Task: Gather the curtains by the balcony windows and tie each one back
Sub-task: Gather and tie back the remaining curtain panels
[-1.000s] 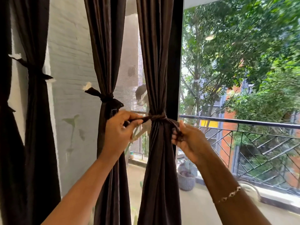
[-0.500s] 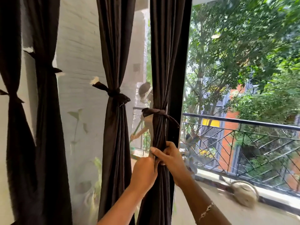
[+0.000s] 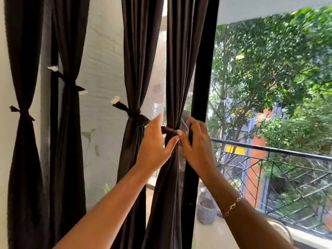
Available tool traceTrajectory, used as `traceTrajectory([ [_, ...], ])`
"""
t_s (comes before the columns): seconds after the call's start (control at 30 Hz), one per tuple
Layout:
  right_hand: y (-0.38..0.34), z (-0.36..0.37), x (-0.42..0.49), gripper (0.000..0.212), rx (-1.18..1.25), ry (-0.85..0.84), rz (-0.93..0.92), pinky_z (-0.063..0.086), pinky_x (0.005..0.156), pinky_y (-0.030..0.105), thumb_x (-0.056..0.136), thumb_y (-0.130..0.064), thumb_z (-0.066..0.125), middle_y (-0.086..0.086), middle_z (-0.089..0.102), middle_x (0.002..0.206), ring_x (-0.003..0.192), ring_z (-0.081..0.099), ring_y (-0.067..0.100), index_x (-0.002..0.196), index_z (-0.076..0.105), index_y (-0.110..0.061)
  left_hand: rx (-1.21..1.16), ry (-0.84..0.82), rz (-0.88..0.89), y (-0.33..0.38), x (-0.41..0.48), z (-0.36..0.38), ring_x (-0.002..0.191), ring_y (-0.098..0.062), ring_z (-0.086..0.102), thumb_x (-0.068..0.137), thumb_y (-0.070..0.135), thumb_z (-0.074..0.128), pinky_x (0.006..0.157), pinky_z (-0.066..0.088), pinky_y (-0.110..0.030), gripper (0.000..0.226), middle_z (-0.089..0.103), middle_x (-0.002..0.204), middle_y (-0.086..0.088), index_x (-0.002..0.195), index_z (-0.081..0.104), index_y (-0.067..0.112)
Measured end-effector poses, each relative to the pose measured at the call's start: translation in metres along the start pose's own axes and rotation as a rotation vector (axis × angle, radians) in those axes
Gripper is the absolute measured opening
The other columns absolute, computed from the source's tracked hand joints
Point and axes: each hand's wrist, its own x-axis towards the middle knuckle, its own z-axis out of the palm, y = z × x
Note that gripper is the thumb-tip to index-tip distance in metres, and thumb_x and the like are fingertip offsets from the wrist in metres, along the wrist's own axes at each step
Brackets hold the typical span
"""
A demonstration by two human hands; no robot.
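Four dark brown curtains hang by the balcony windows, each gathered and bound at its middle. The rightmost curtain (image 3: 175,78) has a dark tie band (image 3: 168,130) knotted round it. My left hand (image 3: 154,146) is at the band's left side with fingers spread and straight, its thumb touching the curtain just under the knot. My right hand (image 3: 196,144) is at the knot's right side, its thumb against the knot and a dark strip of the band's end between thumb and fingers. The third curtain (image 3: 138,69) shows its own tie (image 3: 133,112).
Two more tied curtains, the far left curtain (image 3: 23,159) and the second curtain (image 3: 69,150), hang against the white wall. A black window frame (image 3: 203,78) stands right of my hands. Outside are a balcony railing (image 3: 269,150), a woven planter (image 3: 206,212) and trees.
Both hands have let go of the curtain below the tie and risen to the knot. The view has shifted, showing more of the left curtains.
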Motion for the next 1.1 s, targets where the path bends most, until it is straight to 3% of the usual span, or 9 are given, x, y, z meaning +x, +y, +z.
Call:
traceTrajectory([
  [0.13,-0.020,-0.009,0.050,0.065,-0.029,-0.005,-0.091,0.027,0.107,0.025,0.093,-0.036,0.048,0.012,0.026,0.151,0.140,0.027,0.021,0.146,0.021,-0.010,-0.010,0.016,0.084,0.012,0.055,-0.011,0.144,-0.016,0.011,0.090,0.038,0.054,0.110,0.009,-0.017,0.080,0.015,0.155,-0.008,0.147,0.007,0.008],
  [0.37,-0.051,-0.029,0.141,0.070,-0.066,0.054,-0.161,0.022,0.113,0.033,0.092,-0.041,0.048,0.007,0.016,0.157,0.144,0.018,0.020,0.148,0.015,-0.013,-0.206,0.038,0.130,0.029,0.148,-0.028,0.141,-0.010,0.016,0.085,0.035,0.062,0.106,0.015,-0.016,0.087,0.017,0.155,-0.005,0.148,0.007,0.010],
  [0.5,-0.075,-0.045,0.191,0.072,-0.120,0.118,-0.242,0.023,0.112,0.031,0.092,-0.040,0.050,0.007,0.020,0.156,0.144,0.019,0.018,0.147,0.016,-0.009,-0.365,0.096,0.257,0.045,0.193,-0.048,0.113,0.018,0.033,0.083,0.026,0.066,0.093,0.032,0.001,0.073,0.036,0.130,0.017,0.142,0.025,0.013],
  [0.6,-0.095,-0.057,0.227,0.075,-0.144,0.157,-0.237,0.026,0.109,0.029,0.090,-0.044,0.052,0.007,0.023,0.154,0.142,0.024,0.020,0.147,0.017,-0.010,-0.420,0.121,0.284,0.057,0.226,-0.059,0.100,0.021,0.039,0.083,0.020,0.067,0.085,0.032,0.006,0.066,0.037,0.122,0.017,0.137,0.031,0.007],
  [0.67,-0.109,-0.062,0.250,0.077,-0.118,0.165,-0.205,0.032,0.104,0.030,0.088,-0.046,0.054,0.009,0.029,0.152,0.138,0.031,0.023,0.146,0.018,-0.009,-0.452,0.115,0.277,0.062,0.248,-0.064,0.113,0.011,0.040,0.082,0.022,0.069,0.093,0.034,-0.001,0.066,0.045,0.130,0.006,0.135,0.033,0.006],
  [0.73,-0.123,-0.067,0.271,0.076,-0.075,0.175,-0.163,0.036,0.092,0.027,0.086,-0.047,0.057,0.012,0.038,0.145,0.131,0.039,0.026,0.141,0.024,-0.006,-0.488,0.097,0.248,0.068,0.267,-0.068,0.131,-0.012,0.037,0.080,0.027,0.071,0.109,0.035,-0.027,0.074,0.043,0.140,-0.005,0.138,0.029,0.007],
  [0.77,-0.130,-0.069,0.280,0.075,-0.045,0.184,-0.133,0.036,0.089,0.027,0.085,-0.047,0.059,0.012,0.040,0.142,0.129,0.042,0.027,0.139,0.027,-0.005,-0.500,0.100,0.226,0.071,0.275,-0.069,0.135,-0.015,0.034,0.079,0.029,0.072,0.110,0.032,-0.031,0.080,0.040,0.143,-0.005,0.141,0.026,0.009],
  [0.93,-0.159,-0.071,0.324,0.066,0.016,0.290,0.031,0.046,0.083,0.035,0.079,-0.041,0.067,0.012,0.056,0.122,0.111,0.056,0.030,0.127,0.040,-0.004,-0.700,0.092,0.169,0.082,0.298,-0.074,0.101,-0.010,0.057,0.072,0.017,0.078,0.073,0.043,-0.005,0.060,0.059,0.111,0.004,0.121,0.043,0.016],
  [1.1,-0.166,-0.070,0.355,0.056,0.091,0.237,0.149,0.050,0.093,0.046,0.072,-0.020,0.077,0.023,0.062,0.113,0.107,0.060,0.037,0.117,0.054,0.004,-0.698,0.181,0.231,0.103,0.304,-0.059,0.110,-0.024,0.058,0.081,-0.004,0.056,0.084,0.048,-0.031,0.049,0.063,0.117,-0.008,0.126,0.045,0.011],
])
